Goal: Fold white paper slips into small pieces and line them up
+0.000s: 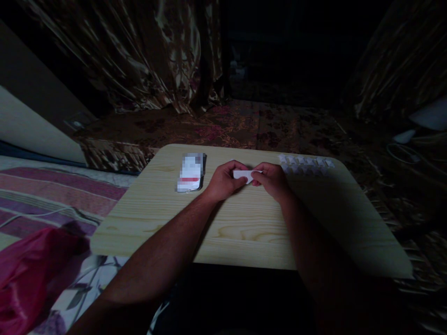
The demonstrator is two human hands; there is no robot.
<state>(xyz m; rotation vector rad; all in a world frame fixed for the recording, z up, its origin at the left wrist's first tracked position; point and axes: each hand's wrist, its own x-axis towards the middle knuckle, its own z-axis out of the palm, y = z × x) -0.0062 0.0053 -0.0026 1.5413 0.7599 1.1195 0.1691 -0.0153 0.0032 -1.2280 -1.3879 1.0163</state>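
Note:
A small piece of folded white paper [242, 174] is held between both hands above the middle of the table. My left hand [225, 180] grips its left end, thumb lying along the front. On the right end, my right hand [272, 179] pinches it between thumb and fingers. Rows of small folded white paper pieces [304, 162] lie beyond my right hand, partly hidden by it. A phone [190, 172] with a blurred screen lies to the left of my left hand.
The light wooden table [240, 237] has rounded corners. Left of it is a bed with a striped cover [101, 186] and a pink cloth [31, 274]. Shiny curtains [167, 51] hang behind, and a white cable [403, 152] lies at the dark right side.

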